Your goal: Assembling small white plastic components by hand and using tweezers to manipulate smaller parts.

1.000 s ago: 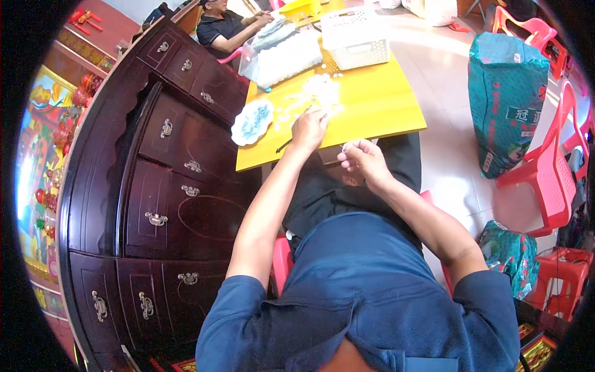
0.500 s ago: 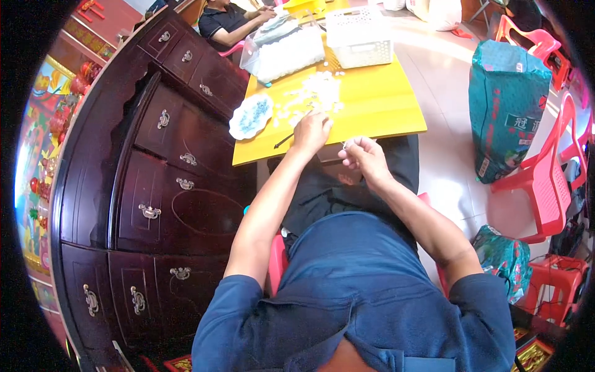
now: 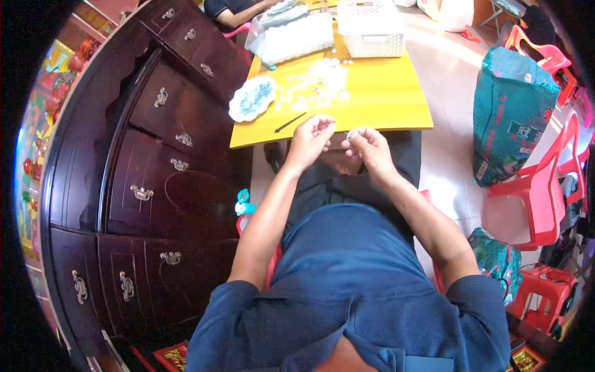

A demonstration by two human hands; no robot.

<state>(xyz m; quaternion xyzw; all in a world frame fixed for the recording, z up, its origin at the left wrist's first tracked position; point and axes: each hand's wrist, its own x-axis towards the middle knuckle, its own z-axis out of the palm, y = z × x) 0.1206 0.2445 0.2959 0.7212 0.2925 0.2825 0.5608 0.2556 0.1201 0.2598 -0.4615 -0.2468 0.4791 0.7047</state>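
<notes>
My left hand (image 3: 312,141) hovers at the near edge of the yellow table (image 3: 384,105), its thumb and fingers pinched together. Something pale may be at its fingertips, too small to make out. Close beside it, my right hand (image 3: 372,154) pinches a small whitish piece (image 3: 349,134) between thumb and forefinger. A thin dark pen-like tool (image 3: 290,123) lies left of my left hand. Beyond the hands, small white pieces (image 3: 322,80) are scattered in a loose pile. On the left sits a white scalloped plate (image 3: 235,110) holding small bluish bits.
A clear bin (image 3: 253,44) full of white pieces and a white perforated basket (image 3: 372,44) stand at the table's far end. Dark wooden drawers (image 3: 180,155) line the left. A teal bag (image 3: 511,118) and red plastic chairs (image 3: 527,192) are on the right. Another person's arm (image 3: 242,15) shows at the back.
My left hand has come back from the white pile toward my right hand, uncovering more of the dark tool. The right hand keeps its pinch. The view has shifted slightly.
</notes>
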